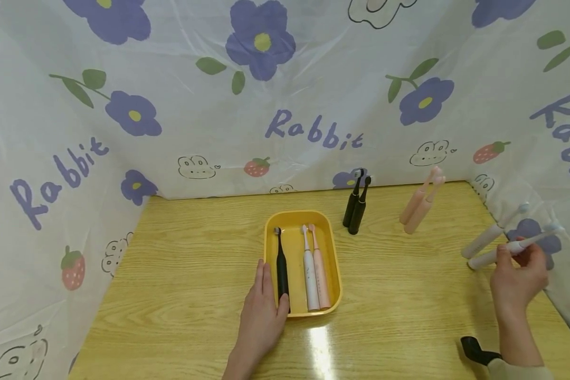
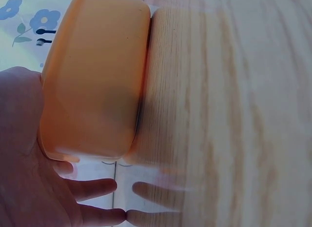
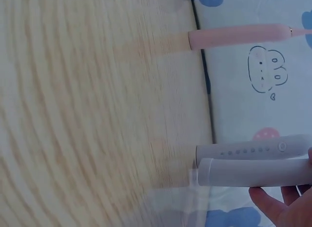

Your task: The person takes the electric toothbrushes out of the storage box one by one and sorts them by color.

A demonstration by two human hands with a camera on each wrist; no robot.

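My right hand (image 1: 520,277) pinches a white electric toothbrush (image 1: 483,259) around its upper body. The brush stands upright beside a second white electric toothbrush (image 1: 482,240); whether its base touches the table cannot be told. In the right wrist view, the held toothbrush (image 3: 253,173) overlaps the other one (image 3: 243,149). My left hand (image 1: 261,311) rests at the front left corner of a yellow tray (image 1: 336,274), fingers straight along its side, thumb by the front rim. Inside the tray lie a black toothbrush (image 1: 282,269), a white toothbrush (image 1: 311,277) and a pink toothbrush (image 1: 320,277).
Two black toothbrushes (image 1: 356,211) stand upright behind the tray, to its right. Farther right are two pink toothbrushes (image 1: 418,211), also upright. A patterned cloth (image 1: 309,89) borders the wooden table (image 1: 185,274) at the back and sides. A black strap piece (image 1: 475,349) shows by the right wrist.
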